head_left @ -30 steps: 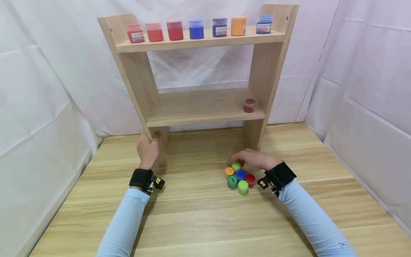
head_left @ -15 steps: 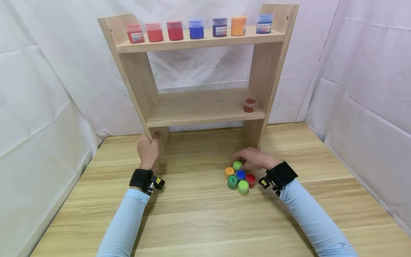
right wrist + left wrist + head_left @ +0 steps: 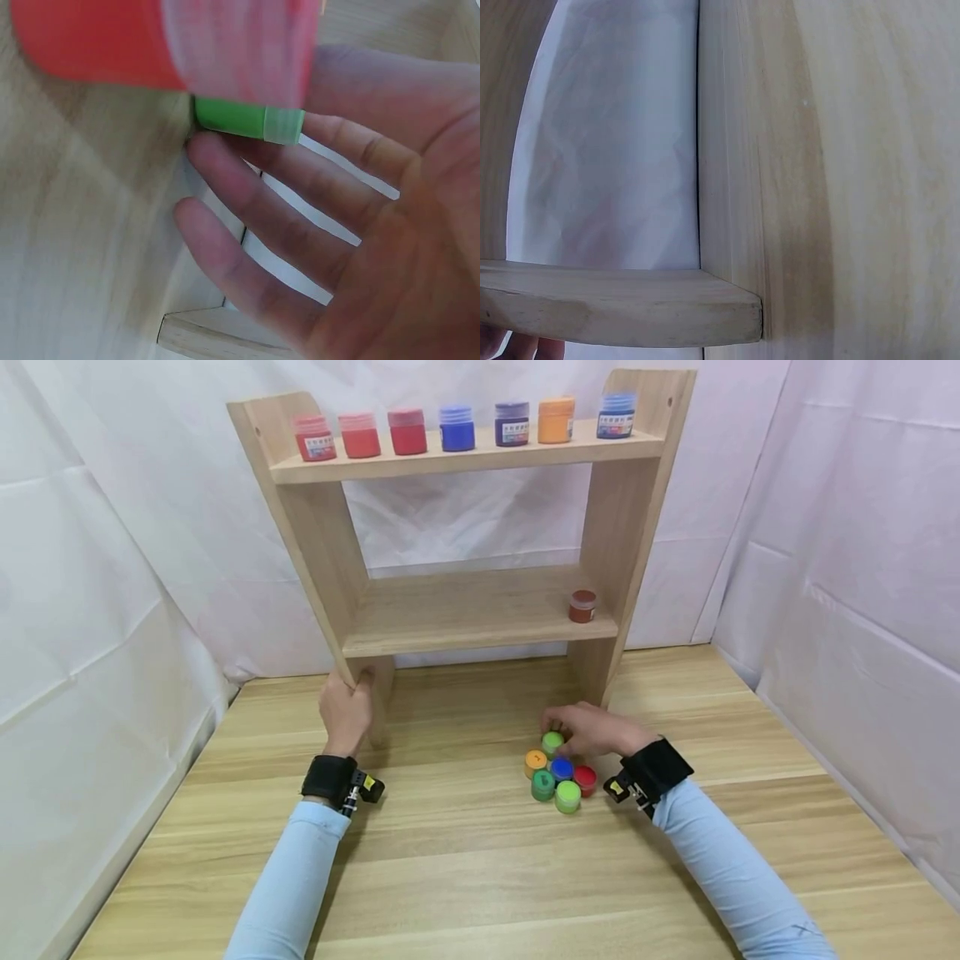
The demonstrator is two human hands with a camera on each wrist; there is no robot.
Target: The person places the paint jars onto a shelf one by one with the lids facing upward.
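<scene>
My left hand (image 3: 347, 714) grips the lower front edge of the left side panel of a wooden shelf (image 3: 480, 643); in the left wrist view only some fingertips (image 3: 521, 347) show under the panel. My right hand (image 3: 592, 729) pinches a light green paint jar (image 3: 552, 742) at the back of a small cluster on the table. Close in front of that jar stand an orange jar (image 3: 535, 762), a blue jar (image 3: 562, 768), a dark green jar (image 3: 543, 785), a red jar (image 3: 585, 779) and a second light green jar (image 3: 567, 797). The red jar partly covers the right wrist view.
Several red, blue and orange jars line the top board (image 3: 480, 457). One brown jar (image 3: 582, 607) sits at the right end of the middle board. White cloth (image 3: 847, 568) hangs behind and beside the wooden table (image 3: 465, 877).
The pinched light green jar has shifted slightly back, apart from the orange and blue jars, along with my right hand. The left hand has kept its grip on the panel.
</scene>
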